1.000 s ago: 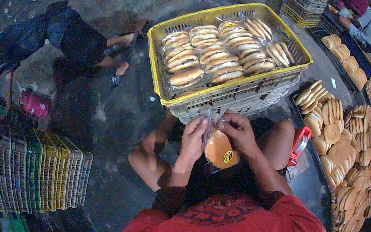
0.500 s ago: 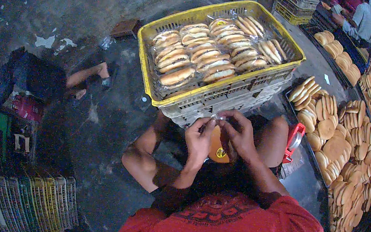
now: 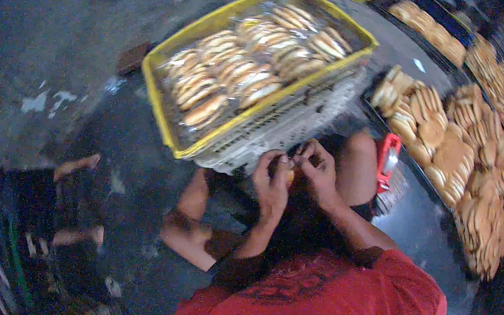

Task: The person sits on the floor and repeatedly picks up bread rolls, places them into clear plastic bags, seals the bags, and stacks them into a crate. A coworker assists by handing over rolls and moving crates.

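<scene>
Above my lap, my left hand (image 3: pixel 272 181) and my right hand (image 3: pixel 319 175) are close together, fingertips pinched at the gathered top of a clear plastic bag. A sliver of the bagged bun (image 3: pixel 290 177) shows between them; my hands and the dark shadow hide the rest. Just beyond stands a yellow-rimmed crate (image 3: pixel 252 109) on pale stacked crates, holding rows of filled buns (image 3: pixel 205 111) in clear wrappers. To the right of my right hand, by my knee, is a red tape dispenser (image 3: pixel 386 163).
Trays and heaps of unwrapped buns (image 3: pixel 450 147) spread along the right, with more loaves (image 3: pixel 427 31) farther back. At the lower left is a person (image 3: pixel 27 200) with bare legs, blurred. A brown block (image 3: pixel 132 58) lies left of the crate.
The whole view has swung, so the crate appears farther left and the person lower. The bagged bun, plainly visible before, is now mostly hidden between my hands, which keep their pinch.
</scene>
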The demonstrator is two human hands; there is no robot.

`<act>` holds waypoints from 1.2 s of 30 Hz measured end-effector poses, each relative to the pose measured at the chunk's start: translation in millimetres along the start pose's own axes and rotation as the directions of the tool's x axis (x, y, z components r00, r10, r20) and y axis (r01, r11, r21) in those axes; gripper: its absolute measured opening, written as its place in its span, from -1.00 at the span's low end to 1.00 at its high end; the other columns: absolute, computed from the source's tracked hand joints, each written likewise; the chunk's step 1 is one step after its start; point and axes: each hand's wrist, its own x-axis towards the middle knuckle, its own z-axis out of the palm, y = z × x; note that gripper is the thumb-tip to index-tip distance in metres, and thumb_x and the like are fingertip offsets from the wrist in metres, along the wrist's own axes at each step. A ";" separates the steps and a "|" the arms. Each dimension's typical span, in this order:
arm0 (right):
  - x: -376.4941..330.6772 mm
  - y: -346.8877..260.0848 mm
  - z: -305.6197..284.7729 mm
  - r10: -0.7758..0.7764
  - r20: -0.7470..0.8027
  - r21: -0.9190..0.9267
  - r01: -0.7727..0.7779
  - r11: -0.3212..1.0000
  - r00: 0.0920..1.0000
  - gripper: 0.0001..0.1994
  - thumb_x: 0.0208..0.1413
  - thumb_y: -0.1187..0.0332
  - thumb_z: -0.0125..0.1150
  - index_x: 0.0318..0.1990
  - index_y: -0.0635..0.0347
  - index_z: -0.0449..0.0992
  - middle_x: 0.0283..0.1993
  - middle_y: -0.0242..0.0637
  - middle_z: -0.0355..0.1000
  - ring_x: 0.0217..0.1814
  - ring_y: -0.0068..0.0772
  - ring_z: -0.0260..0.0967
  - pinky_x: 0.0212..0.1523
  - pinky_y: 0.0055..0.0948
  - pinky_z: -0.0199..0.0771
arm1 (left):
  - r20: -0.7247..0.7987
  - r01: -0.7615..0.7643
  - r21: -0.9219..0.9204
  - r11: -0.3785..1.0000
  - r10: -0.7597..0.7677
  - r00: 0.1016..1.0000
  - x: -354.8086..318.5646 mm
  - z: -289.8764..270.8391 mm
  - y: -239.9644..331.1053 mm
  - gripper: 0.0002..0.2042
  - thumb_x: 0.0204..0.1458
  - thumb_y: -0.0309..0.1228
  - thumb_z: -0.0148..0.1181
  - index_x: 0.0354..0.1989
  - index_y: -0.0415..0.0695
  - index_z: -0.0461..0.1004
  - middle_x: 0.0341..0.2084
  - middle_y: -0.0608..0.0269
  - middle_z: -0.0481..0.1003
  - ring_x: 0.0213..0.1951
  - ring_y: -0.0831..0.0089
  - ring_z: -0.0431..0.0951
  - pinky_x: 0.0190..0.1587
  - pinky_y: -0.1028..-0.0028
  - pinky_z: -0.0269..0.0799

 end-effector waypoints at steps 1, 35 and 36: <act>-6.7 5.2 -15.2 0.069 -0.051 0.069 -0.065 0.995 0.996 -0.89 0.05 0.51 0.20 -0.44 0.21 0.38 -0.32 -0.34 0.34 -0.26 -0.57 0.28 -0.24 -0.52 0.30 | 0.035 -0.090 0.043 0.995 0.088 0.995 -2.2 2.9 -3.8 -0.85 0.07 -0.48 0.16 -0.23 -0.30 0.48 -0.32 0.21 0.51 -0.23 0.47 0.49 -0.08 0.52 0.36; -25.7 -50.4 -58.0 0.062 0.056 -0.551 -0.020 0.834 0.997 -0.72 -0.01 0.44 0.31 -0.11 0.26 0.49 0.07 -0.22 0.33 0.12 -0.36 0.28 0.12 -0.39 0.30 | 0.174 -0.212 0.249 0.945 0.171 0.970 -21.1 27.7 9.4 -0.78 -0.01 -0.57 0.11 -0.15 -0.18 0.42 -0.48 0.22 0.41 -0.41 0.39 0.46 -0.39 0.42 0.39; -28.4 -51.0 -51.0 -0.037 0.053 -0.476 0.058 0.878 0.998 -0.70 -0.06 0.44 0.35 -0.13 0.28 0.51 0.12 -0.18 0.30 0.12 -0.27 0.29 0.15 -0.32 0.28 | 0.138 -0.184 0.273 0.944 0.151 0.979 -19.8 21.4 9.1 -0.79 -0.01 -0.58 0.10 -0.15 -0.18 0.41 -0.48 0.24 0.41 -0.41 0.40 0.46 -0.37 0.41 0.40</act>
